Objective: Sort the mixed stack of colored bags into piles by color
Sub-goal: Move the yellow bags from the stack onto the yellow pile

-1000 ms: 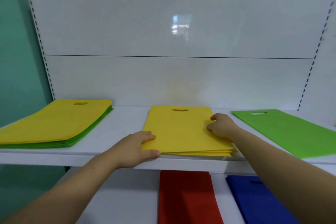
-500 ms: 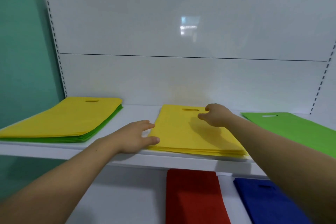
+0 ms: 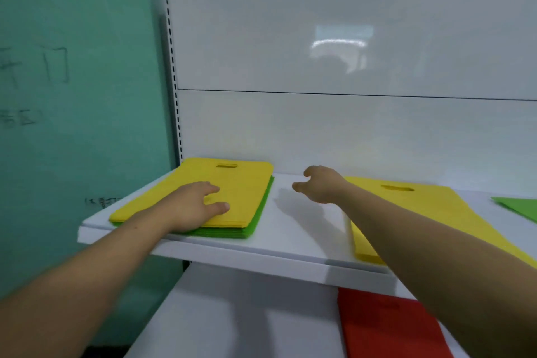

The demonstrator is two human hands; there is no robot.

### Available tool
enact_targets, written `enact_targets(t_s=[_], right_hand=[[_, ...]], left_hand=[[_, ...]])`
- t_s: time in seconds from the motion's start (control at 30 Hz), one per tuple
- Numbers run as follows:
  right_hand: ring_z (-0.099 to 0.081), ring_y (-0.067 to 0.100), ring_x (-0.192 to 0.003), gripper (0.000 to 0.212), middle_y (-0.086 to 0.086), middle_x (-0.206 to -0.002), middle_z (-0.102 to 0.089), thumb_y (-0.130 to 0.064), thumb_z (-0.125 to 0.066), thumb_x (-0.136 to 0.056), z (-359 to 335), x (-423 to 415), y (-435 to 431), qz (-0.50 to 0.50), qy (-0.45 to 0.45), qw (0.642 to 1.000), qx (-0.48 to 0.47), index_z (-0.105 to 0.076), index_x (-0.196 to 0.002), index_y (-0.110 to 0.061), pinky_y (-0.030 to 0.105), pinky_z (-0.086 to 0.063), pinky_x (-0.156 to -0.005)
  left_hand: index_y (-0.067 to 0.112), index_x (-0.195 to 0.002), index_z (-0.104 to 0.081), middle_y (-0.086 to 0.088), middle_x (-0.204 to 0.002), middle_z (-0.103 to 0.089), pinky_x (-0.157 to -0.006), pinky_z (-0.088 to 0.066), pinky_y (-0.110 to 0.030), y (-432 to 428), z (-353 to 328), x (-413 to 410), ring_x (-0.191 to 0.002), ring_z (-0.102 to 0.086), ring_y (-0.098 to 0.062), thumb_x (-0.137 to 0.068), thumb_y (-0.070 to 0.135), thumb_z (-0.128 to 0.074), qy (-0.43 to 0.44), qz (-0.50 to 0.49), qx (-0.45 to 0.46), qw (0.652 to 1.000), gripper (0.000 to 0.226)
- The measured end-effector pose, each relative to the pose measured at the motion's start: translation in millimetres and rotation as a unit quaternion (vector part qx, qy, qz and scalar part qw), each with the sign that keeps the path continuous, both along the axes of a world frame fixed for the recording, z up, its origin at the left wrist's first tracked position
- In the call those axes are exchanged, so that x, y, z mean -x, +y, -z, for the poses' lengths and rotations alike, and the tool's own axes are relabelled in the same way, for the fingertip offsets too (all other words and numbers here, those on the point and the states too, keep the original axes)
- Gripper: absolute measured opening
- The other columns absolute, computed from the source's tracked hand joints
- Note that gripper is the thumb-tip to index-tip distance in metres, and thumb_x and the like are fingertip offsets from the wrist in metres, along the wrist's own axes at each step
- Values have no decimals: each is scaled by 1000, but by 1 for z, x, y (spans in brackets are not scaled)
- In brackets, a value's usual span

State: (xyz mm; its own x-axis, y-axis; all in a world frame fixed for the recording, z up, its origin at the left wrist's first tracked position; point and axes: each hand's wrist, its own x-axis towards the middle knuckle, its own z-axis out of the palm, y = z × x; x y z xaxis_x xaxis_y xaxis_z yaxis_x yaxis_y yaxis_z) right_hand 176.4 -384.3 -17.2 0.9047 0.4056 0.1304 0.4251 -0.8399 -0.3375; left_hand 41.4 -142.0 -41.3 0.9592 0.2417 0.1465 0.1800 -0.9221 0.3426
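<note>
White shelf, mixed stack at its left end.
Left hand lies flat on the stack; right hand hovers beside it, loose and empty. Top bag looks thin and limp (probably light): pinch its edge.

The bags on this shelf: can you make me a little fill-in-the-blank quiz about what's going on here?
The left hand rests on the mixed stack, whose top bag is ____.
Beneath it, the stack's visible layers are ____.
The right hand hovers between that stack and the yellow pile, holding ____.
The lower-shelf bag is ____.
Missing words: yellow; green; nothing; red.
</note>
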Motion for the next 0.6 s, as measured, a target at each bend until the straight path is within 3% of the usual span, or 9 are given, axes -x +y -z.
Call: enact_targets(t_s=[0.33,0.47,0.6], right_hand=[[-49,29,-121,58,13,-133,-52,-51,-47,-94,24,4,113,63,45,996,-36,-45,-130,-6,32,-40,-92],[-51,29,-118,62,11,-130,-54,-56,-51,-91,33,2,129,96,44,993,-59,-45,-129,-7,33,-41,-89],[-48,29,-123,66,10,-136,-49,-46,-63,-87,36,2,132,114,63,982,-134,-40,-137,-9,34,-40,-94]], left_hand=[[21,-141,-42,1,-152,-33,-109,-31,-35,107,12,12,-136,-35,-20,-89,59,-47,-17,-39,38,998,65],[23,-137,-48,2,-148,-39,-91,-33,-24,117,24,11,-130,-41,-17,-89,49,-53,-24,-19,125,992,54],[25,-136,-48,1,-146,-41,-87,-33,-24,125,18,9,-118,-45,-15,-87,39,-62,-14,-11,155,988,52]])
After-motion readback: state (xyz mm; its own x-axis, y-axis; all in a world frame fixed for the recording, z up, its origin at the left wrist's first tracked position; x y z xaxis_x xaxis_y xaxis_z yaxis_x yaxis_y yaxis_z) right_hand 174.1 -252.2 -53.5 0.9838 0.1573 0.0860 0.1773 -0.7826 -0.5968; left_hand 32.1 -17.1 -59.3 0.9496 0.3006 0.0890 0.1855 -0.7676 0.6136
